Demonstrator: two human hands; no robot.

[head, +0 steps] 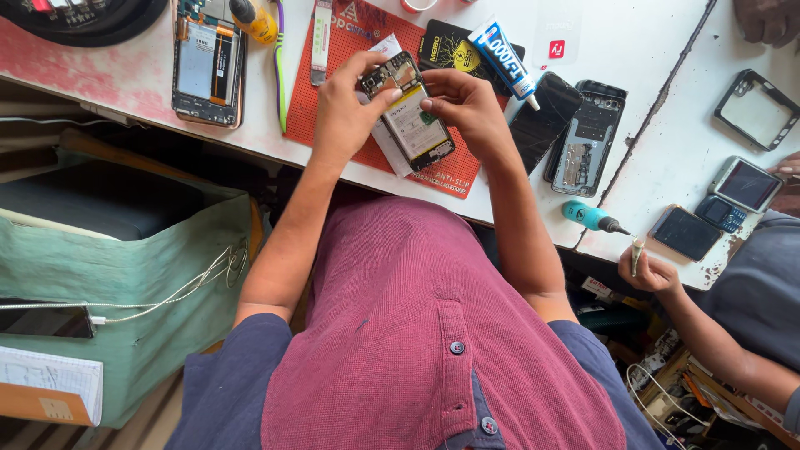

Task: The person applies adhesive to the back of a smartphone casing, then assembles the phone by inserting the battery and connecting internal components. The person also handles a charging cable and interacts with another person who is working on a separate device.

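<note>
At upper centre of the frame, the left hand (346,104) clamps the opened phone (408,112) by its edge, tilted above the red mat (350,37) on the bench (667,125); right hand (462,104) fingertips pinch closed against its exposed inside, steadying it.
</note>
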